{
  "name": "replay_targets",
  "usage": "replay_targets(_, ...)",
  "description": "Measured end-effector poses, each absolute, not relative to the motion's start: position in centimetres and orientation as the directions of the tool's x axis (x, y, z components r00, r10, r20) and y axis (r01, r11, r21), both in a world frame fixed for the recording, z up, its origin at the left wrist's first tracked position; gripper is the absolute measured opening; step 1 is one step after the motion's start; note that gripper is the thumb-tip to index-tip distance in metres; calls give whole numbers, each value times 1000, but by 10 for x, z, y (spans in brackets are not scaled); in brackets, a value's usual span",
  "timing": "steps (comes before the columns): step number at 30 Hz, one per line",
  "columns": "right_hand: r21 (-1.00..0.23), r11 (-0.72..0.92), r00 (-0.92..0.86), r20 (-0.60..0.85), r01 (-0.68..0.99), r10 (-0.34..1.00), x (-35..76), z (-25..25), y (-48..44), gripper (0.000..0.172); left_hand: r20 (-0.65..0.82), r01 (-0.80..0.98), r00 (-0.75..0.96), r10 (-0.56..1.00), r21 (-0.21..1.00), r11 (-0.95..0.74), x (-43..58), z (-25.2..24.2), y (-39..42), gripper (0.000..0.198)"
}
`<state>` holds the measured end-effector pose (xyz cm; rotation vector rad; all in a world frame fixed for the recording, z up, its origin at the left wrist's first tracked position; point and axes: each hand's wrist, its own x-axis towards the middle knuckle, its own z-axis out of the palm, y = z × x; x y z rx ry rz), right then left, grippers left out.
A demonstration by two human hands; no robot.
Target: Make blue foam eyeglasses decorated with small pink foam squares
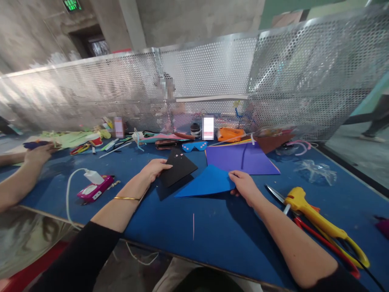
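My left hand pinches the left edge of a black sheet with a few small pale pieces on its top. Between the thumb and fingers of my right hand is the right corner of a blue sheet, slightly lifted and bent. The two sheets lie side by side in front of me. Beyond them rests a blue eye-mask shape with pale squares on it. A purple sheet lies just past my right hand, on top of other sheets.
At right lie scissors and a yellow-handled tool. A magenta power strip with a white plug sits at left, near a co-worker's hands. An orange item and clutter line the perforated metal screen. Clear plastic lies at right.
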<state>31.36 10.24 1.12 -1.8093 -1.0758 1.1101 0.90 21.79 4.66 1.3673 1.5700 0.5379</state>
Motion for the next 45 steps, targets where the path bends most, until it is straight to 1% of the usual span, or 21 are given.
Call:
replay_targets(3,-888,-342,303,-249,308,920,319,11,103,35,-343,515,72,937,817,260,11,44,220,36)
replay_targets(6,-880,-283,343,-150,381,927,327,17,101,33,-287,552,49,957,806,214,17,39,226,36)
replay_targets(8,-870,-233,364,-67,435,929,330,25,98,31,-224,592,19,974,788,169,21,37,232,37)
replay_targets(12,-849,-148,408,85,508,909,335,39,88,25,-51,679,-30,998,732,57,27,42,233,37)
replay_targets(15,-848,-93,455,185,523,871,341,45,81,18,74,711,3,997,701,-54,33,52,217,38)
replay_targets(17,-859,-51,473,230,510,851,346,46,76,21,121,704,72,990,697,-137,42,57,200,36)
replay_targets(19,-881,-15,470,238,474,850,351,46,72,27,112,674,164,980,712,-194,55,59,181,31)
replay_targets(22,-913,26,447,223,406,866,354,46,67,34,48,591,282,958,778,-213,78,55,154,29)
replay_targets(24,-927,50,431,220,371,875,354,46,66,34,22,526,331,944,826,-204,92,51,140,33)
replay_targets(27,-936,75,411,222,344,884,354,46,67,33,21,445,378,926,872,-202,104,47,126,35)
replay_targets(31,-931,78,398,226,356,889,354,43,71,31,47,383,353,935,904,-190,108,41,119,30)
replay_targets(36,-917,71,396,238,392,887,354,35,73,27,50,348,310,949,923,-162,105,32,121,32)
replay_targets(41,-902,76,433,277,426,858,352,28,75,29,29,328,295,955,936,-130,102,30,124,39)
replay_targets(45,-872,92,452,336,481,826,350,26,76,32,3,340,317,948,933,-117,98,31,127,33)
